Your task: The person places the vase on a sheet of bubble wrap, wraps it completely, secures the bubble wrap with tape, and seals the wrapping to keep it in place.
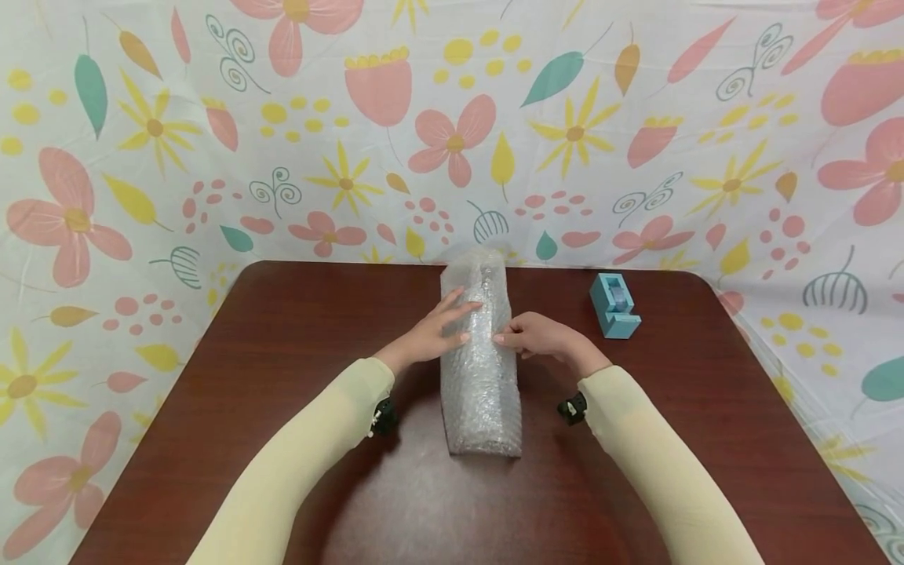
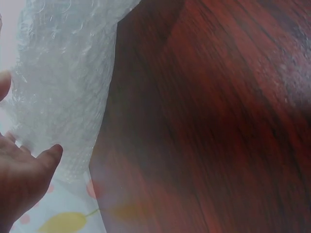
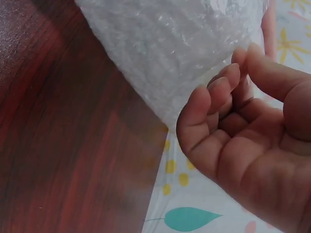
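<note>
A long roll of bubble wrap [image 1: 482, 400] lies lengthwise on the table, its far end reaching the back edge. Whatever is inside it is hidden. My left hand [image 1: 431, 328] rests on its left side with fingers spread and fairly straight; the left wrist view catches part of this hand [image 2: 26, 177] beside the wrap [image 2: 68, 87]. From the right, my right hand [image 1: 540, 336] pinches the wrap's upper layer between thumb and forefinger. The right wrist view shows those fingertips meeting at the wrap [image 3: 165, 53], with the other fingers of that hand [image 3: 252, 141] curled in.
A light blue tape dispenser [image 1: 613, 304] stands at the back right of the dark reddish-brown table [image 1: 339, 314]. Behind the table hangs a white cloth [image 1: 395, 173] printed with flowers and leaves. Dark wrist cameras [image 1: 384, 416] sit below both sleeves.
</note>
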`<state>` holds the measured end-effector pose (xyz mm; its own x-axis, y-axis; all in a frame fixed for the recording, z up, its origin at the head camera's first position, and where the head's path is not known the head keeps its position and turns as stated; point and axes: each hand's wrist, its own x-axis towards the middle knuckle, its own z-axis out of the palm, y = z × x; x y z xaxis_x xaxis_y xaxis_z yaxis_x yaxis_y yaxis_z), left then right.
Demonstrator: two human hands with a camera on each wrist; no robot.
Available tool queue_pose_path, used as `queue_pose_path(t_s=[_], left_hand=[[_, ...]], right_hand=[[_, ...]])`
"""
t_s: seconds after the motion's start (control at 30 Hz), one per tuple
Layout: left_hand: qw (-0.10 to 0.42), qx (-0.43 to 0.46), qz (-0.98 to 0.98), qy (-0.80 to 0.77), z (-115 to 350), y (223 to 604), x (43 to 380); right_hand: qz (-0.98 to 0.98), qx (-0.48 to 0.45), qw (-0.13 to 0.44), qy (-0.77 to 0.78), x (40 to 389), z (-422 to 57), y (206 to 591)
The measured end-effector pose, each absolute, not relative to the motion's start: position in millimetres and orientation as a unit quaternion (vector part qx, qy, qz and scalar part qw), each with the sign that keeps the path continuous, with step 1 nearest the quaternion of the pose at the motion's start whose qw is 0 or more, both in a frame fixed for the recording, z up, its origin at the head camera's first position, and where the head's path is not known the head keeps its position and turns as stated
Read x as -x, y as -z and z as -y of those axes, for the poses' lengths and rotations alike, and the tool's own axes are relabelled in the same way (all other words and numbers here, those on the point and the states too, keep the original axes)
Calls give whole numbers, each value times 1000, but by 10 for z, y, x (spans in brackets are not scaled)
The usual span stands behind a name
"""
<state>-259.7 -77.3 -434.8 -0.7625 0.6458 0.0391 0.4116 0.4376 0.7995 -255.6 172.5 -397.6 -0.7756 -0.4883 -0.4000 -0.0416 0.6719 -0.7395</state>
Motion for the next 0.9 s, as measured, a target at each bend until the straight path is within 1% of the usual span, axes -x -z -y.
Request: queue_pose_path(t_s=[0.13,0.33,0.47,0.53,0.7,0.9], left_hand=[[132,-322,-832,-432,778,4352,2594],[125,-313,-836,-433,816,4380,2574],[114,-315,-833,-439,818,4385,2580],[112,-319,-830,-442,809,4384,2591],[135,-313,-828,-446,804,4378,2611],[148,-290,-832,-449,834,4370,2610]], right_hand=[[-881,147,290,343,2554,-1684,3946],[-915,161,266,258,2555,-1565,3897],[-938,152,248,190,2558,-1486,3815],[-944,145,247,164,2558,-1452,3774],[-945,138,260,141,2552,-1418,3728],[-946,151,250,138,2561,-1401,3742]])
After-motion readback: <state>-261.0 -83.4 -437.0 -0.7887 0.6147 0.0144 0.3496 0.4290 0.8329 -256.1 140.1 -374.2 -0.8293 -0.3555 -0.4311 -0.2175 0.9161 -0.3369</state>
